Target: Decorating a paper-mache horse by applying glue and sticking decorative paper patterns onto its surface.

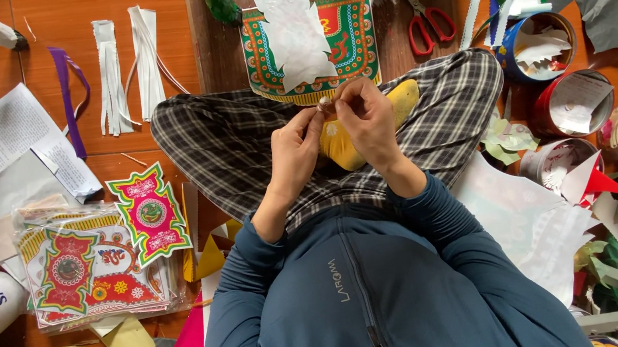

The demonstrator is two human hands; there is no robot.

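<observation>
- Centre of the frame, just above the lap: left hand (292, 156) and right hand (368, 121) meeting, fingertips of both pinched together on one small pale piece (325, 102), too small to tell its kind.
- Small pale piece right between the two sets of fingers, at their tips, equally near both hands; no long axis readable.
- Directly below the hands: yellow object (345, 140) resting on checked trousers (240, 139), smooth-looking, elongated, running from lower left to upper right.
- Just above the hands, upper centre: green, red and yellow patterned panel (354, 38) with a jagged white paper cutout (296, 34) lying on it.
- Upper right: red-handled scissors (429, 24), open tins (547, 35) stuffed with paper scraps.
- Left of frame: stack of glossy printed cutouts (89, 269), one star-edged green and pink piece (149, 213) on top.
- Upper left: white fringed paper strips (110, 76) flat on the orange floor (62, 23).
</observation>
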